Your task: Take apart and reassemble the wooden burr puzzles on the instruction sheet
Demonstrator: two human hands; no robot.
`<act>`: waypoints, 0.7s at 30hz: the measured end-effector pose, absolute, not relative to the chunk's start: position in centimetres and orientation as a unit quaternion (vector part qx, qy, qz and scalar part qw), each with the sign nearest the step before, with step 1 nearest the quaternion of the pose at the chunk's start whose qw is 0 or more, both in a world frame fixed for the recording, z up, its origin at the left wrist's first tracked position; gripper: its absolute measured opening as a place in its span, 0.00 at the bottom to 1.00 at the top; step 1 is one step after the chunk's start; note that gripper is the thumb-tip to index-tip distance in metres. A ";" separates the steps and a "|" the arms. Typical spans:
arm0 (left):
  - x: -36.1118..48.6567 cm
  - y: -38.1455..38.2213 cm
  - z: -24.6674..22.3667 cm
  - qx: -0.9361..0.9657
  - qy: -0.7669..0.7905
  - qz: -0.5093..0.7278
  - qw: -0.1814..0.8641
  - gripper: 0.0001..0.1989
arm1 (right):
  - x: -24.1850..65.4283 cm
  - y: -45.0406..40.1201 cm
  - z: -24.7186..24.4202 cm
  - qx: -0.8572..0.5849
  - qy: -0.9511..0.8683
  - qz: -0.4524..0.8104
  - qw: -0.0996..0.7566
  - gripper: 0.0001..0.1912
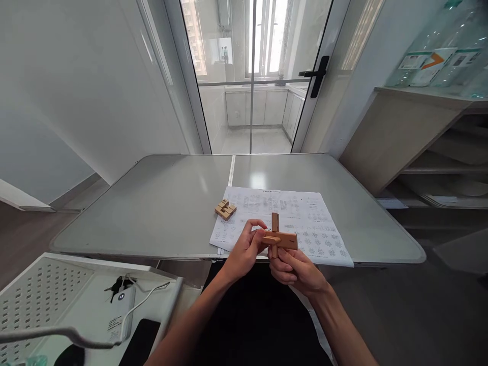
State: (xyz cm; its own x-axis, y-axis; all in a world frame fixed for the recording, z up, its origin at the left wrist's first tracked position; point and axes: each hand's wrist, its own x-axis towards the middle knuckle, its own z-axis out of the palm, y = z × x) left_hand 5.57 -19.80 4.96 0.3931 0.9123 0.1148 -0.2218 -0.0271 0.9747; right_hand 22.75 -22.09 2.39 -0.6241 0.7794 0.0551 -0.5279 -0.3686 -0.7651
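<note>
A cross-shaped wooden assembly (287,241) is gripped by the closed fingers of both the left hand (245,249) and right hand (296,268), above the near part of a printed sheet (256,196). Interlocked wooden blocks (225,209) are noted at the sheet's left edge, on the counter (152,213).

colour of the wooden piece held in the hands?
The wooden piece is warm reddish-brown; best seen in the head view.

Sheet (305,218): print too small to read | bottle label (427,76): orange chevron (433,60) | white device (122,307): lettering illegible
</note>
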 end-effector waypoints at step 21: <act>5.7 -19.0 5.4 0.537 0.347 0.483 0.598 0.23 | 22.0 -22.3 3.2 -0.170 -0.401 0.803 0.407 0.13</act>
State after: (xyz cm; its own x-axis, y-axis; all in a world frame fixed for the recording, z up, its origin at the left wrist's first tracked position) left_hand 5.65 -19.03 5.38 0.2920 0.9507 0.1039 -0.2060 -0.0436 0.9776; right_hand 22.05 -22.31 3.18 -0.6109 0.7899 0.0532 -0.5177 -0.3477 -0.7817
